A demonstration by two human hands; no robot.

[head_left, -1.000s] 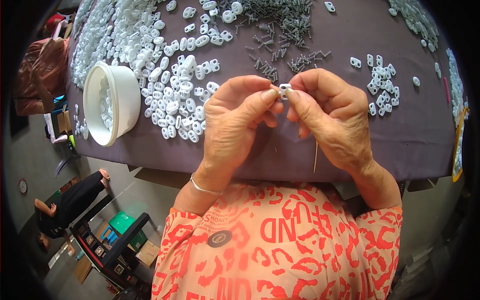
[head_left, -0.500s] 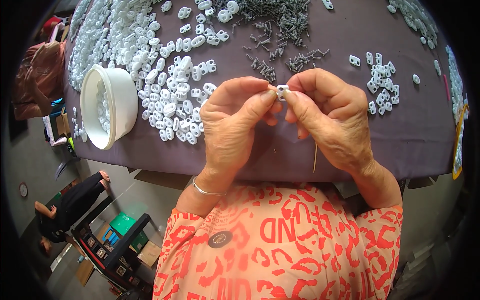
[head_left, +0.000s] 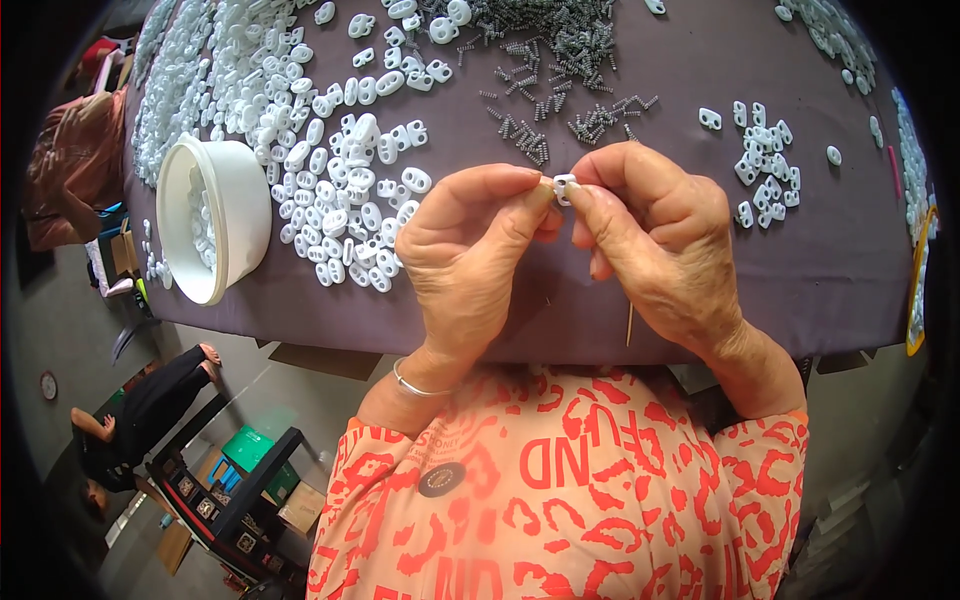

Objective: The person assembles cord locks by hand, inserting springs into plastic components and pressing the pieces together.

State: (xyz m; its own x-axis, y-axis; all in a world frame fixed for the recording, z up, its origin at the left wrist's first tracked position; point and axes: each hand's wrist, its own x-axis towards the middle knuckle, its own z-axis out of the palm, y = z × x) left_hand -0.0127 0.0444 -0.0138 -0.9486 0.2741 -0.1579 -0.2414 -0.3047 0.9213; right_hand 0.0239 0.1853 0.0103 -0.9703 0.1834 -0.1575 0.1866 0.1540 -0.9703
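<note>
Between my two hands, just above the table, is a small white plastic cord lock [head_left: 563,188] with holes in it. My left hand [head_left: 470,250] pinches it from the left with thumb and forefinger. From the other side, the thumb and forefinger of my right hand [head_left: 665,245] are closed on it as well. My fingertips cover part of the piece. Below my right palm a thin wooden stick [head_left: 630,325] shows; whether it is held or lies on the table cannot be told.
Loose white cord lock pieces [head_left: 345,200] spread over the table's left side, beside a white tub [head_left: 240,215] holding more. Small metal springs [head_left: 565,60] are heaped at the far middle. A smaller group of white pieces [head_left: 768,165] lies to the right. Another person [head_left: 150,410] is at left.
Both hands keep their pinch on the cord lock, which has tilted slightly. My left hand has shifted a little.
</note>
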